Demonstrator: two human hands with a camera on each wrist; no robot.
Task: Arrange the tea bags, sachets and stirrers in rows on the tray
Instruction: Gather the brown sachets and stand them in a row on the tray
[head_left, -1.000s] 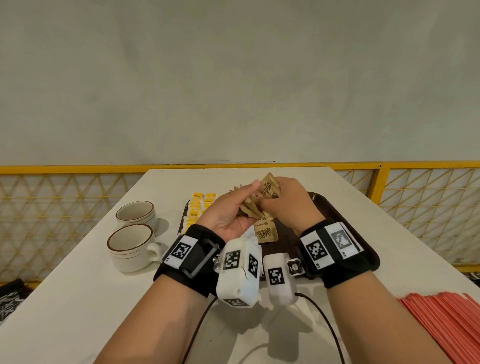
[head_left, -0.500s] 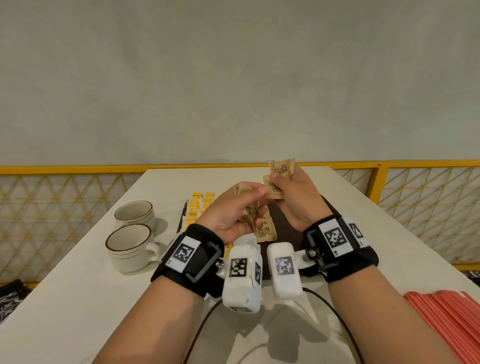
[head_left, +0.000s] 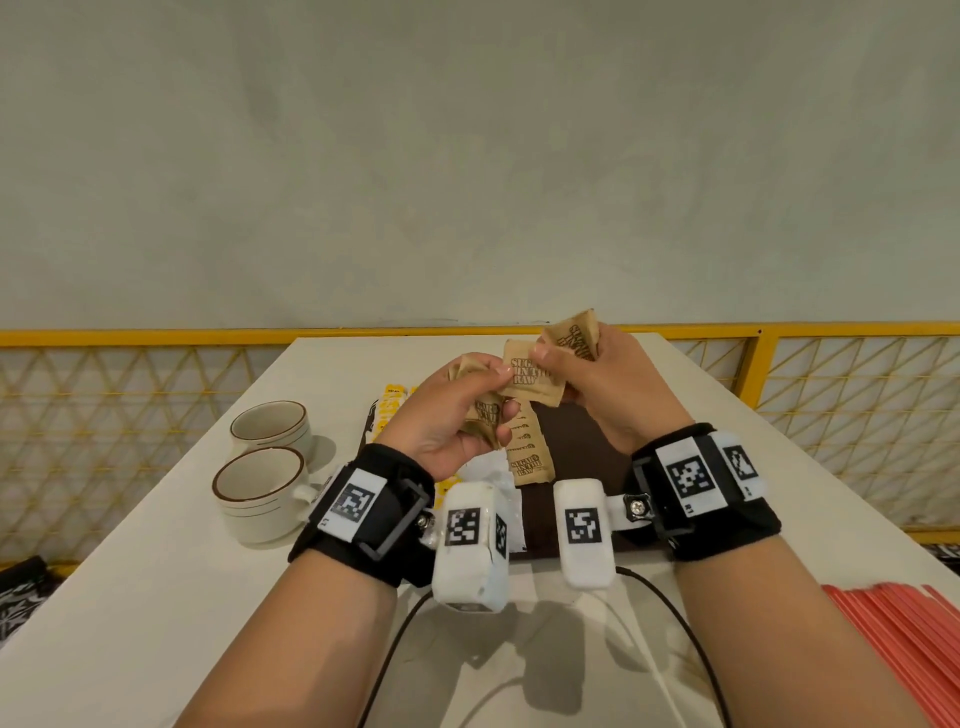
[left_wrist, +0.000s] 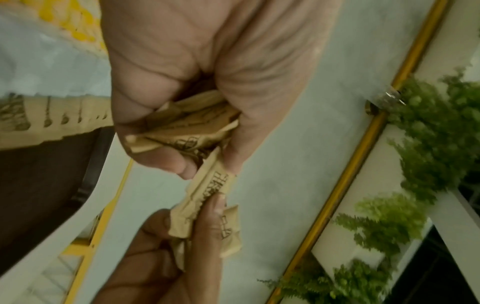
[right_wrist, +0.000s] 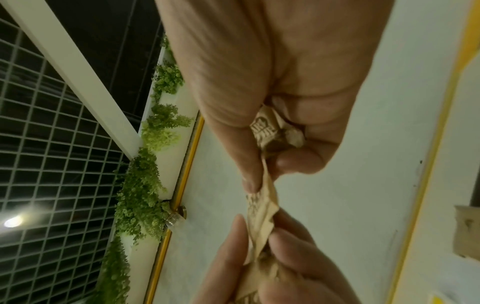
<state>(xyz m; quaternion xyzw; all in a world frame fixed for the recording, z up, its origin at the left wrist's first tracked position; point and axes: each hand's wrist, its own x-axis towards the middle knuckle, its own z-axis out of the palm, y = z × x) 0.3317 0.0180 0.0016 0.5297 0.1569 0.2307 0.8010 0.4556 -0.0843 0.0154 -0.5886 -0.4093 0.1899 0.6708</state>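
Head view: both hands raised above the brown tray (head_left: 582, 447); left hand (head_left: 447, 426) curled around a crumpled bunch of brown sugar sachets (head_left: 485, 415), thumb on top; right hand (head_left: 613, 384) pinches one flat sachet (head_left: 535, 376) between thumb and fingers, with another sachet (head_left: 576, 335) tucked behind its fingers; the flat sachet spans between the two hands, touching both; a row of brown sachets (head_left: 527, 457) lies on the tray below; yellow sachets (head_left: 392, 402) along the tray's left side
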